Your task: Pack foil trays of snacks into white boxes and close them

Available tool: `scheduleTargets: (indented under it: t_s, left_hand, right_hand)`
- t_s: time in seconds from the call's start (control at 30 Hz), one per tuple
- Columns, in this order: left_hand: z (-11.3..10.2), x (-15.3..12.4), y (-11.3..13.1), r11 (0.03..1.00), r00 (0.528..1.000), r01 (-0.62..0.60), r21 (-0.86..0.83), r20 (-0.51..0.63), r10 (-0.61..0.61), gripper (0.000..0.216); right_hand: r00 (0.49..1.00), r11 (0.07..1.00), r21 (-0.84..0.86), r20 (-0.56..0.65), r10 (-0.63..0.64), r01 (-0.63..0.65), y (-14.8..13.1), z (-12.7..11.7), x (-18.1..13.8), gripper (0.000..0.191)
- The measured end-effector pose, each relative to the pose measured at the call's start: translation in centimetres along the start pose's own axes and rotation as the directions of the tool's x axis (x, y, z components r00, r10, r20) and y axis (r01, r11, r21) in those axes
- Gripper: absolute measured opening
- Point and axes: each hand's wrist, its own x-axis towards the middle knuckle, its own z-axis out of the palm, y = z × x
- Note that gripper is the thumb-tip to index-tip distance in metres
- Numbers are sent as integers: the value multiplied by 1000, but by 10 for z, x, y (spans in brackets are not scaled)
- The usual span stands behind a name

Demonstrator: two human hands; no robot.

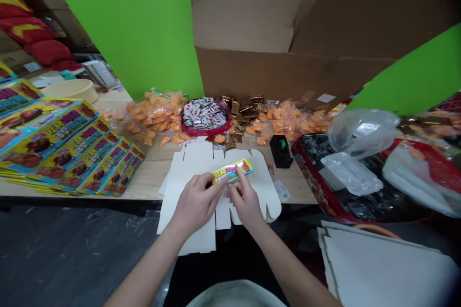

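A flat white die-cut box blank [194,163] lies printed side down at the table's front edge, hanging partly over it. One narrow flap [232,172] is folded up, showing its yellow, pink and blue print. My left hand [196,201] pinches the flap's left end with curled fingers. My right hand [245,199] grips the flap's middle, thumb and fingers pressed on it.
A fanned stack of printed flat boxes [72,148] lies at left. Behind the blank sit orange wrapped snacks [154,117], a red tray of white packets [205,115], gold packets [247,105] and a large open carton [288,48]. A black tape dispenser [281,151], red tray [324,192] and white blanks [378,264] are at right.
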Motion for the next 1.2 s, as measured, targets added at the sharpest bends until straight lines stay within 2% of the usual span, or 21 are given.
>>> scheduleTargets:
  t_s: [0.3, 0.4, 0.5, 0.57, 0.6, 0.63, 0.67, 0.7, 0.73, 0.77, 0.8, 0.87, 0.9, 0.93, 1.0, 1.07, 1.1, 1.13, 1.2]
  left_hand:
    - [0, 25, 5, 972, 982, 187, -140, -9, -190, 23]
    - [5, 29, 9, 964, 968, 247, -98, -26, -251, 18]
    - [10, 34, 13, 959, 961, 276, -59, -18, -278, 19]
    - [11, 35, 16, 958, 958, 287, -17, -5, -287, 22]
    - [11, 34, 17, 958, 958, 285, 22, -1, -286, 26]
    - [10, 33, 18, 958, 961, 277, 70, 5, -278, 35]
    - [9, 31, 18, 957, 963, 266, 119, 9, -269, 48]
    - [8, 28, 18, 953, 965, 257, 163, 18, -263, 61]
    - [6, 25, 17, 948, 963, 253, 192, 41, -265, 72]
    - [5, 23, 15, 945, 959, 254, 204, 76, -274, 79]
    - [3, 20, 11, 945, 951, 260, 199, 117, -287, 80]
    - [-2, 16, 2, 952, 933, 273, 139, 204, -297, 71]
    - [-6, 14, -3, 957, 926, 276, 83, 244, -289, 64]
    - [-11, 11, -8, 958, 922, 287, 14, 267, -280, 57]
    - [-30, 3, -16, 936, 920, 330, -124, 264, -289, 46]
    - [-59, -6, -21, 910, 925, 375, -177, 141, -354, 42]
    - [-76, -11, -24, 909, 919, 391, -146, 10, -394, 42]
    - [-94, -14, -28, 910, 897, 408, -77, -149, -415, 44]
    - [-133, -17, -44, 875, 807, 465, 135, -470, -357, 49]
  right_hand:
    - [994, 977, 188, 17, 104, -106, 5, 1, -7, 71]
    - [990, 959, 255, -33, 138, -125, 1, 4, -11, 81]
    - [962, 909, 356, -76, 262, -219, 9, 6, -26, 86]
    - [933, 874, 361, -31, 358, -324, 21, 1, -42, 81]
    - [931, 886, 317, -24, 365, -339, 26, -4, -50, 75]
    - [945, 924, 234, -52, 324, -304, 31, -10, -56, 66]
    - [969, 972, 111, -113, 219, -206, 33, -16, -60, 56]
    - [983, 997, -50, -177, 51, -61, 31, -22, -61, 47]
    - [968, 968, -229, -201, -149, 102, 27, -27, -58, 41]
    - [929, 884, -395, -159, -335, 251, 20, -30, -52, 38]
    - [882, 768, -524, -64, -466, 368, 12, -32, -42, 37]
    - [823, 566, -666, 131, -552, 486, -4, -32, -17, 38]
    - [821, 512, -705, 176, -544, 491, -8, -32, -5, 39]
    - [825, 490, -733, 170, -539, 472, -10, -33, 5, 38]
    - [826, 532, -748, 39, -563, 398, -5, -39, 13, 37]
    - [798, 615, -706, -119, -591, 351, 13, -51, 8, 36]
    - [786, 636, -693, -164, -597, 338, 27, -57, 4, 37]
    - [785, 624, -700, -148, -601, 346, 44, -63, -1, 37]
    - [790, 554, -714, -2, -613, 428, 79, -68, -8, 35]
